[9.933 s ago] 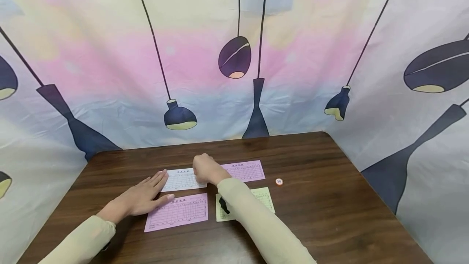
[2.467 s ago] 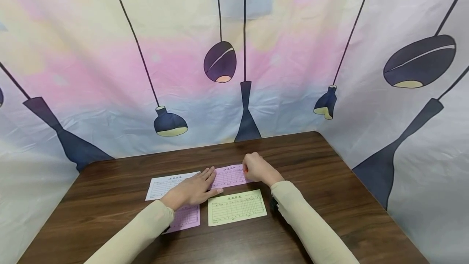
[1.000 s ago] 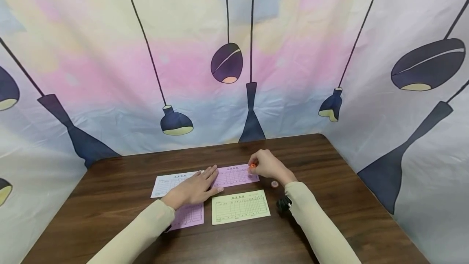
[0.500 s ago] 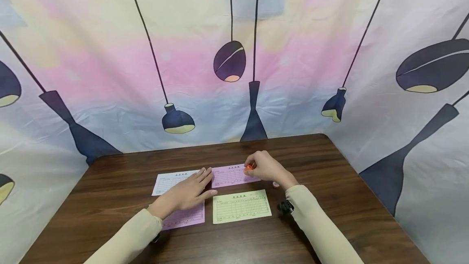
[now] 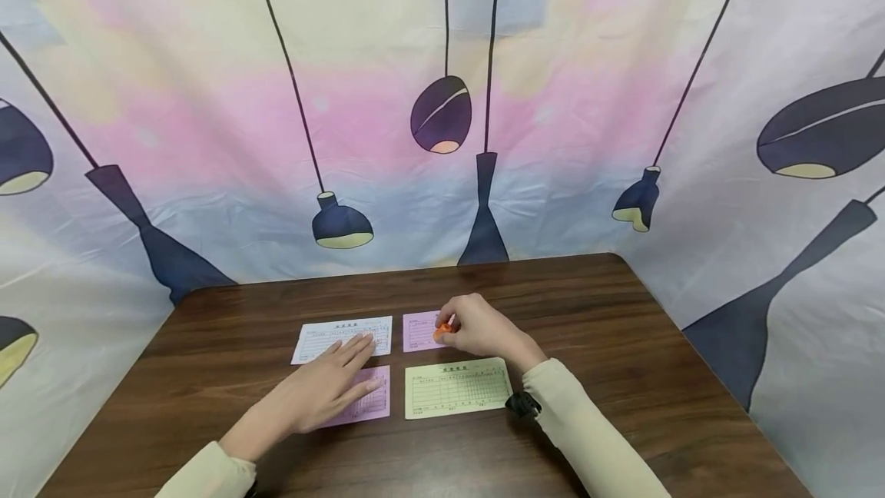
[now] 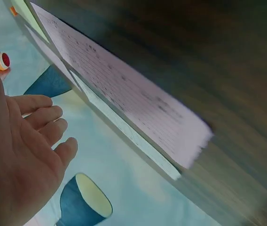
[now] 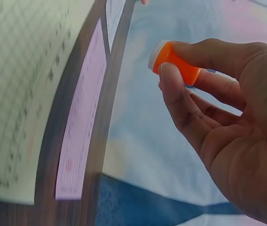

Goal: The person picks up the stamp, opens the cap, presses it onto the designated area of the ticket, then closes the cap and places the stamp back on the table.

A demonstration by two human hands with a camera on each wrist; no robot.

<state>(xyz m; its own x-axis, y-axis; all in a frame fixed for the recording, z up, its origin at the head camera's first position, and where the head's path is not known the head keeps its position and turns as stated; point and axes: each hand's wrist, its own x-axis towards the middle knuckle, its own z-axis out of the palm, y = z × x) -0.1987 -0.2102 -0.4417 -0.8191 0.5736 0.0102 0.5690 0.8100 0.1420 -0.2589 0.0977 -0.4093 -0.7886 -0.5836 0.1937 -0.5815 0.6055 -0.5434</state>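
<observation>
Four paper slips: one white slip (image 5: pixel 339 329) far left, one pink slip (image 5: pixel 418 331) far right, a second pink slip (image 5: pixel 375 403) near left, and one pale green slip (image 5: pixel 456 389) near right; two hands, one left hand (image 5: pixel 316 390) and one right hand (image 5: pixel 477 327); one small orange cylinder (image 7: pixel 186 69); two cream sleeves (image 5: pixel 594 436); two black wrist pieces (image 5: pixel 523 404), the left one barely showing; one wooden table (image 5: pixel 594 321); nine printed lamps (image 5: pixel 441 110) in the head view, three at left, three in the middle, three at right.

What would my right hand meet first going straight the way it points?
Likely the white paper, past the pink paper below your right hand, though height's unclear: it might pass above.
</observation>
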